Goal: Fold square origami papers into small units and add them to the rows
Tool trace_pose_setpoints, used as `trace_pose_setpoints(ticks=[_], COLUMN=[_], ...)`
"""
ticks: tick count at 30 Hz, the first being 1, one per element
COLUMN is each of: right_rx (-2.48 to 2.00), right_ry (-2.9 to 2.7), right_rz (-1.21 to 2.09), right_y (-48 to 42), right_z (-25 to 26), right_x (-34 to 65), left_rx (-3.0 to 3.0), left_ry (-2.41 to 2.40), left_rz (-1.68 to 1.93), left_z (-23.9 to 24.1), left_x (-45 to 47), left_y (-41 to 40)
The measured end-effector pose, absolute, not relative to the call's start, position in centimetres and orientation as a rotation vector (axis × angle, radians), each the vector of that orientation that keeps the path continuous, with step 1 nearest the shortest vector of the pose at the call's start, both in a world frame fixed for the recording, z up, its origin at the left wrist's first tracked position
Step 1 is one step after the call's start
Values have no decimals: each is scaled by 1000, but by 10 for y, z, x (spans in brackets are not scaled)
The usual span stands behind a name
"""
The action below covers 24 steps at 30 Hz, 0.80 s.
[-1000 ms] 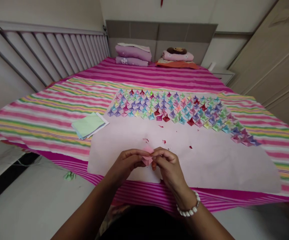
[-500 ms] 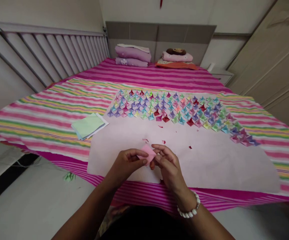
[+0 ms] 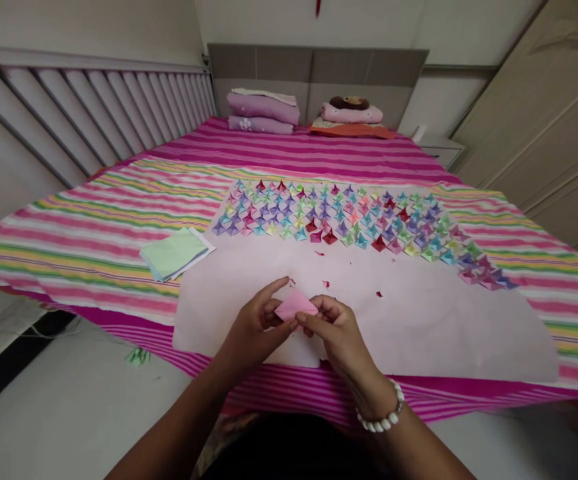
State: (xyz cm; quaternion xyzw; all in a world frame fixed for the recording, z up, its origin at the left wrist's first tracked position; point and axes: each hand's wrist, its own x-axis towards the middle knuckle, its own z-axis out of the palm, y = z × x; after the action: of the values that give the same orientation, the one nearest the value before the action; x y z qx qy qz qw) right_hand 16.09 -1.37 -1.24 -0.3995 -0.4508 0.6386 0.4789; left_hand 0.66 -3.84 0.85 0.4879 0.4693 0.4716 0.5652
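A folded piece of pink paper (image 3: 296, 305), diamond-shaped, is held between my two hands above the near part of a pale pink sheet (image 3: 249, 273). My left hand (image 3: 259, 323) pinches its lower edge with the thumb, while the index finger sticks out above it. My right hand (image 3: 333, 327) grips the paper's right corner between thumb and fingers; a white bead bracelet is on that wrist. Beyond the hands, rows of small folded paper shapes (image 3: 313, 213) in many colours cover the far part of the sheet.
A stack of paper squares (image 3: 176, 253), light green on top, lies left of the sheet. Small red scraps (image 3: 379, 294) are scattered on it. Folded bedding (image 3: 263, 110) stands by the headboard (image 3: 283, 63). Green paper pieces (image 3: 139, 357) lie on the floor at left.
The pink paper has turned so its long axis lies more level. My left index finger has lifted off it, and my right fingers have closed on its right corner.
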Motion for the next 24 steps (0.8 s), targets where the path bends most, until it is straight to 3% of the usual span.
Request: trace_pose_setpoints(ticks=[18,24], right_rx=[-1001,-968], right_ry=[-1120,-1119], right_rz=[1612,1614], right_y=[-14,-12], right_z=[-7,-10], right_x=[169,171], left_rx=[1143,996], left_ry=[996,1069], left_rz=[919,1006], left_z=[13,14], left_x=[-15,-9], left_y=[-29,-29])
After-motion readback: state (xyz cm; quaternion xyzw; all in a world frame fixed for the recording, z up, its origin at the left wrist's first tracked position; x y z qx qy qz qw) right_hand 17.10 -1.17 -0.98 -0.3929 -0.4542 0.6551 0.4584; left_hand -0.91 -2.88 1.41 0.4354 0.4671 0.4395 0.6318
